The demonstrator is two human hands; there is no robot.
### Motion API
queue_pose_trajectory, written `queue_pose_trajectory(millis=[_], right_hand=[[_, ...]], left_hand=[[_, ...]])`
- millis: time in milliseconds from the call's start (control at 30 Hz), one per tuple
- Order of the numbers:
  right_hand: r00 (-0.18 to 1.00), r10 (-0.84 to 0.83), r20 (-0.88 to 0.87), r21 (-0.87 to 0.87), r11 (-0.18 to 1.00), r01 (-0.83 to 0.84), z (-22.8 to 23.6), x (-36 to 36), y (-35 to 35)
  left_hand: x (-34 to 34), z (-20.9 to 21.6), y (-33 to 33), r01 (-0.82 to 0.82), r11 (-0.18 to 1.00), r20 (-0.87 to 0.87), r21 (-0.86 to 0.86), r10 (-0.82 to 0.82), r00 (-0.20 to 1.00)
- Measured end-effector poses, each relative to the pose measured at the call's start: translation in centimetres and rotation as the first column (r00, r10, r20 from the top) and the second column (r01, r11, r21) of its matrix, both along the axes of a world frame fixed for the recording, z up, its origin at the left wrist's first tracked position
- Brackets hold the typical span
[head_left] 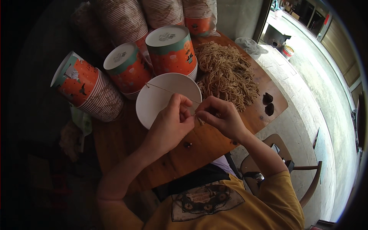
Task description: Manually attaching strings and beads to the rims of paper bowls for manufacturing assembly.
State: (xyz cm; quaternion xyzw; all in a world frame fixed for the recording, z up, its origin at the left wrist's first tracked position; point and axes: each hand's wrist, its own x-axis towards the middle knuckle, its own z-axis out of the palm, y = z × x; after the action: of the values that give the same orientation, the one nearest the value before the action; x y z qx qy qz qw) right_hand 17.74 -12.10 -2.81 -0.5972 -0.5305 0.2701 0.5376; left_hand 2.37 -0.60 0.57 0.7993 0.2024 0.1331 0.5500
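Observation:
Beneath my hands stands a white round paper bucket (153, 103), its open mouth facing up. A thin beige cord (163, 89) is fastened at the bucket's far left rim and runs across the mouth to my fingers. My left hand (173, 119) is closed in a pinch over the near part of the rim. Right beside it, my right hand (221, 117) pinches too, thumb against fingertips. Between them a short bit of the cord shows; the exact grip is partly hidden by the fingers. A large heap of loose beige cords (228, 74) lies just beyond my right hand.
Upside-down stacks of orange and green paper buckets (170, 51) stand behind and left on the wooden table (161, 168). Bagged stacks (120, 19) rise farther back. Two dark pieces (269, 104) lie near the right edge. A chair (306, 168) stands beside the table.

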Motion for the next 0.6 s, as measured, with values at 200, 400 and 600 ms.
queue_pose_trajectory(millis=[200, 400, 600], right_hand=[[0.999, -0.004, 0.047, 0.045, 0.999, 0.002, -0.33, 0.06, 0.0], [0.989, -0.001, 0.147, 0.127, 0.992, -0.018, -0.44, 0.09, -0.06], [0.991, -0.011, 0.131, 0.141, 0.99, -0.007, -0.43, -0.14, -0.33]], left_hand=[[-0.53, 0.46, -0.08, -0.069, 0.966, -0.034, 0.248, 0.08, 0.996], [-0.64, 0.24, 0.03, -0.077, 0.983, -0.045, 0.168, 0.086, 0.995], [-0.53, 0.23, -0.01, -0.051, 0.998, -0.063, -0.025, 0.049, 0.997]])
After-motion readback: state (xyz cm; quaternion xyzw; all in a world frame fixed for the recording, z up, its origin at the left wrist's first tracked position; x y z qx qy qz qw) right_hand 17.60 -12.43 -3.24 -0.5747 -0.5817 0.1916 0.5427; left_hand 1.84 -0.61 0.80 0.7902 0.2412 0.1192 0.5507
